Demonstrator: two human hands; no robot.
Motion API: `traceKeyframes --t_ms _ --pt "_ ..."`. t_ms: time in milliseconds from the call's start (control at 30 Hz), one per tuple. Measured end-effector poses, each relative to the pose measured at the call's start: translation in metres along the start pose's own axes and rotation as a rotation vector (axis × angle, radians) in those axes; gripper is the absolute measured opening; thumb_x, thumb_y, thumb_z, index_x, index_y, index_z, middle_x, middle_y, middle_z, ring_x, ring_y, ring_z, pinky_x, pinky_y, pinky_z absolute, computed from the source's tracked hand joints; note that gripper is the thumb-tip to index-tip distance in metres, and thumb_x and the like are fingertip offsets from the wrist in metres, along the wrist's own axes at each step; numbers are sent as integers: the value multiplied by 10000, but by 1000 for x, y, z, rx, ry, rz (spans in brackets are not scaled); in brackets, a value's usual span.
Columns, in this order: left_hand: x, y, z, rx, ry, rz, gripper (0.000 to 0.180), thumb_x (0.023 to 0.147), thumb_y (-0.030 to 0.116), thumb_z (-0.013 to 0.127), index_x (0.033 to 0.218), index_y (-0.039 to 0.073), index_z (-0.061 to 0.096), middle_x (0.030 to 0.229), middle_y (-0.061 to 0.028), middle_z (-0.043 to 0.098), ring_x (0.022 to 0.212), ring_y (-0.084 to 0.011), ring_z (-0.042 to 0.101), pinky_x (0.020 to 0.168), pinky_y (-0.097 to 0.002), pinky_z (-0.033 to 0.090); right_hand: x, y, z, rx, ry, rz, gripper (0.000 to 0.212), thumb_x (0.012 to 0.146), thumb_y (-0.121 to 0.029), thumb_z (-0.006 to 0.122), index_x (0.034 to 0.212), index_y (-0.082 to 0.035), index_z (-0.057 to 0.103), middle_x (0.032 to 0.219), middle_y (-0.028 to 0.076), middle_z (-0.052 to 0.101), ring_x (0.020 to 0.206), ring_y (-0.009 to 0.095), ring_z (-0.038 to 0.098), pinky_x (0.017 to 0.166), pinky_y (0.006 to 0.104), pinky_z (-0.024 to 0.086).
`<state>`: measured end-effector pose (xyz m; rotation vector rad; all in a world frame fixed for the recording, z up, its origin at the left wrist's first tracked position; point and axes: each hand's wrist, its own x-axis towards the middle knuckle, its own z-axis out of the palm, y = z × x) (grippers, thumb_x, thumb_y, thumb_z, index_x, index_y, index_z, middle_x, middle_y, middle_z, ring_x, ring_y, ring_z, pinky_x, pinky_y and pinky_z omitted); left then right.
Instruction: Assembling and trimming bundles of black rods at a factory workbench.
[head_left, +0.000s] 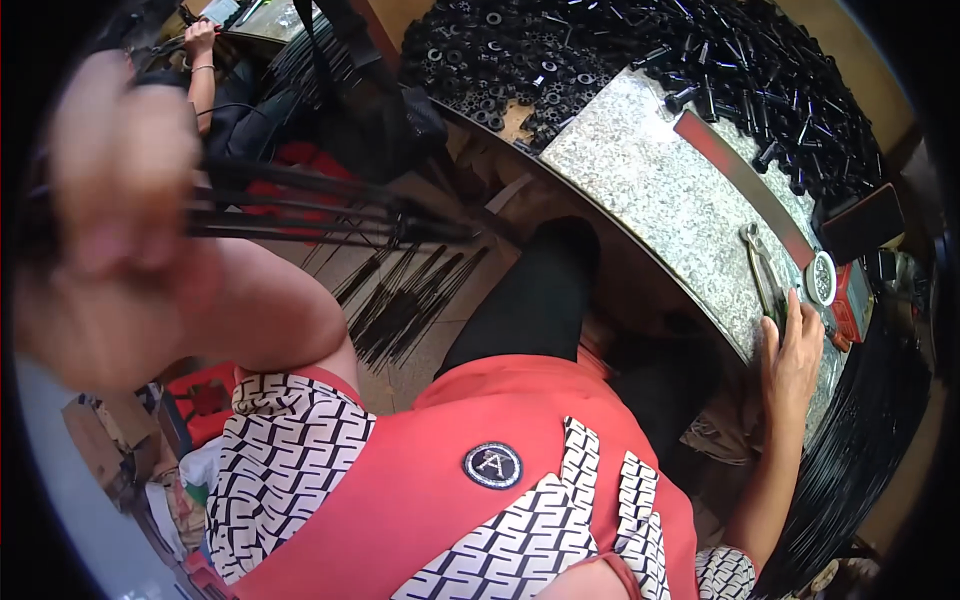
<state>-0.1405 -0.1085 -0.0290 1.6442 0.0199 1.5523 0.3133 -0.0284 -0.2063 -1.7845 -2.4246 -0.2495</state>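
A curved speckled grey stone bench (650, 190) runs along the right, heaped at its far end with small black parts (600, 50). Below lies a pale tiled floor (420, 360), with a red crate (205, 400) lower left

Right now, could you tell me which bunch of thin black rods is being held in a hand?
The bunch in the raised left hand, its black rods fanning out to the right. The other rods lie loose on the floor below, untouched; the right hand rests on the speckled worktop.
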Motion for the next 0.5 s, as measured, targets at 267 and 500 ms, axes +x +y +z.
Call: traceKeyframes --t_ms 267,500 --pt "-169 -174 -47 281 440 -900 355 977 202 535 1253 -20 558 847 -99 624 511 -85 477 455 -208 363 -22 -5 -9 121 104 33 418 852 -142 653 1238 -13 557 1116 194 550 1037 345 530 900 413 435" --pt "-419 -290 -211 1320 -249 -1124 571 889 323 655 1371 74 476 1374 -187 493 1295 -261 470 1066 -401 368 -72 43 -21 99 20 375 396 858 -171 655 1219 -39 560 1072 175 558 1010 333 537 875 422 442"
